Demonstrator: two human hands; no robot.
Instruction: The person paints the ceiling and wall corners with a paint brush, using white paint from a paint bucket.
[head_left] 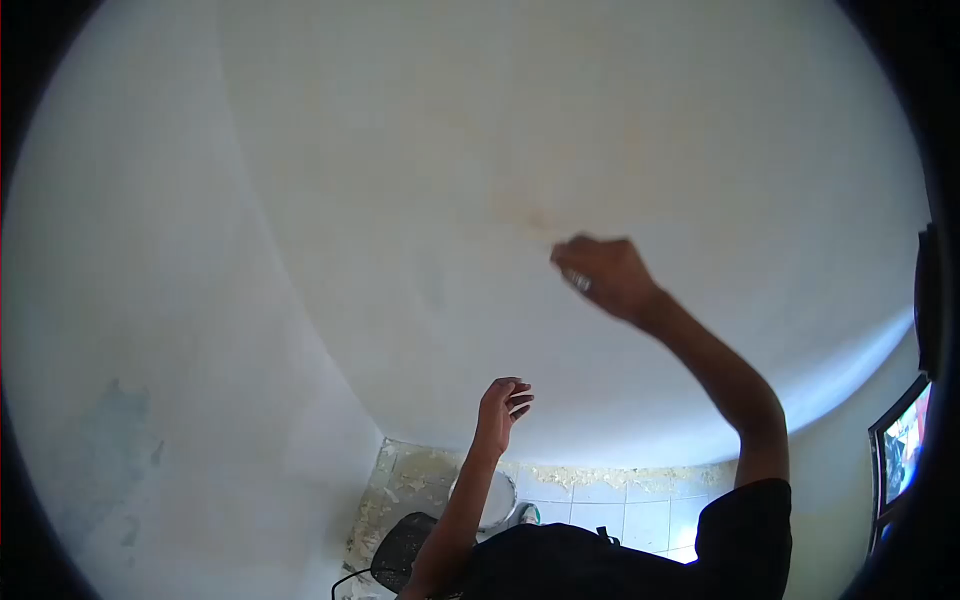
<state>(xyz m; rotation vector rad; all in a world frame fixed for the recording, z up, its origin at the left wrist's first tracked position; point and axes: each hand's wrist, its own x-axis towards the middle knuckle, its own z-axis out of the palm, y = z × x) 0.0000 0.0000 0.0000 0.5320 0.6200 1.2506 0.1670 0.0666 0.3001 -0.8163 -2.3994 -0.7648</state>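
Note:
My right hand point(605, 275) is raised close to the pale wall point(400, 150), fingers closed. A small piece with light marks point(577, 280) shows under its fingers, too blurred to name. Just beyond the fingertips, a faint brownish patch point(537, 218) marks the wall. Lower down, my left hand point(503, 400) is held up in front of the wall with loosely bent fingers apart and nothing in them.
Pale flakes point(560, 474) litter the tiled floor point(597, 490) along the wall's foot. A round white container point(500, 500) stands there, near a black object point(398, 548) with a cable. Grey patches point(110, 450) mark the left wall; a bright framed panel point(905, 445) is at right.

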